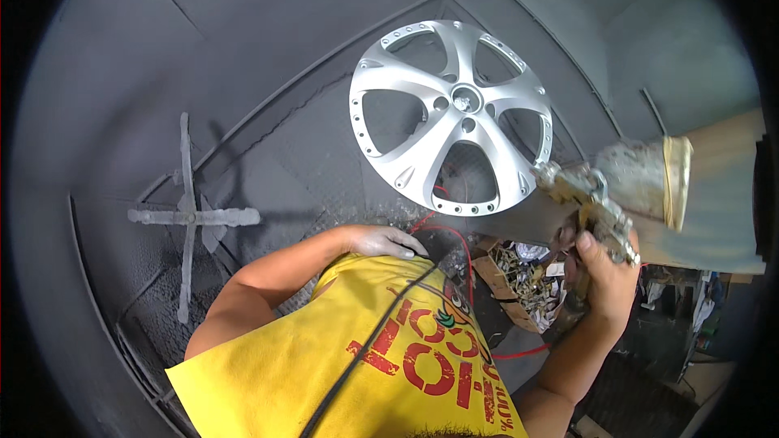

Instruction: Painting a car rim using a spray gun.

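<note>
A silver five-spoke wheel face (462, 57), with small holes around its rim, is in front of me at upper middle. My right hand (608, 272) is wrapped round a paint-smeared spray gun (596, 203). The gun's nozzle end overlaps the wheel's lower right rim in view; whether they touch I cannot tell. A cloudy cup (641, 174) with a yellowish band at its end is attached to the gun. My left hand (385, 241) lies against the front of my yellow shirt (324, 349), fingers stretched out and fingertips partly hidden. It shows nothing held.
To the left stands a grey-coated cross-shaped stand (191, 217). A red hose (466, 251) runs along the floor beside a cardboard box (507, 296) full of scraps. Grey walls (284, 16) enclose the far side. Cluttered shelving (690, 308) is at lower right, below a tan board (722, 195).
</note>
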### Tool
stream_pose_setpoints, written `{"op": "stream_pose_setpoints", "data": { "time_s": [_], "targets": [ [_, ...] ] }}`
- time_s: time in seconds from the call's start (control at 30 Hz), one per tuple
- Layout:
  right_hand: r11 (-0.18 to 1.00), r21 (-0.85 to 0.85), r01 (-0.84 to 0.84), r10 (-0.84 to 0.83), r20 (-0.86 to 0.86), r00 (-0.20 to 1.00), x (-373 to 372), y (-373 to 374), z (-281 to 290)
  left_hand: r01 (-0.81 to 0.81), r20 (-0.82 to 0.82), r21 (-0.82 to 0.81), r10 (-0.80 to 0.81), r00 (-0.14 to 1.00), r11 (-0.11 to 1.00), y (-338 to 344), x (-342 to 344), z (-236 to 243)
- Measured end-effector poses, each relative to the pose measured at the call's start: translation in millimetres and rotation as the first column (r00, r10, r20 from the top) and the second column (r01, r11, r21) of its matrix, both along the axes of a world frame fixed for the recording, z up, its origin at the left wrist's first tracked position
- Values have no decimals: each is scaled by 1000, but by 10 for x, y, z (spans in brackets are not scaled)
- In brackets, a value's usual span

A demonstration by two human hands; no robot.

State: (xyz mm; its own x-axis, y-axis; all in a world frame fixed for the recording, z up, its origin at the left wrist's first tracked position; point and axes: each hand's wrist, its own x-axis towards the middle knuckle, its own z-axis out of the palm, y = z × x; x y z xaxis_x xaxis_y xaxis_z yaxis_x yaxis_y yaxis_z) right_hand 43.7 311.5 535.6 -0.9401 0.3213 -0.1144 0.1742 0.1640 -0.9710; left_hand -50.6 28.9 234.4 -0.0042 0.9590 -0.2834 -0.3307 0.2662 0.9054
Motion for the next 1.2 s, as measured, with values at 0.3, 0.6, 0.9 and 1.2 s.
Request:
{"op": "stream_pose_setpoints", "data": {
  "time_s": [0.3, 0.6, 0.9, 1.2],
  "targets": [
    [973, 210, -96, 91, 33, 995, -1188, -181, -134, -620, 163, -299, 679, 716, 725, -496, -781, -378],
    [986, 163, -46, 39, 46, 998, -1386, -185, -186, -871, 404, -32, 803, 438, 491, -738, -1804, 235],
    [978, 203, -46, 40, 33, 999, -1600, -433, -49, -794, 222, -145, 801, 556, 591, -681, -1983, 472],
    [867, 409, 285, -300, -29, 954, -1510, 379, -173, -781, 275, -157, 786, 553, 605, -492, -1503, 570]
  ]
}}
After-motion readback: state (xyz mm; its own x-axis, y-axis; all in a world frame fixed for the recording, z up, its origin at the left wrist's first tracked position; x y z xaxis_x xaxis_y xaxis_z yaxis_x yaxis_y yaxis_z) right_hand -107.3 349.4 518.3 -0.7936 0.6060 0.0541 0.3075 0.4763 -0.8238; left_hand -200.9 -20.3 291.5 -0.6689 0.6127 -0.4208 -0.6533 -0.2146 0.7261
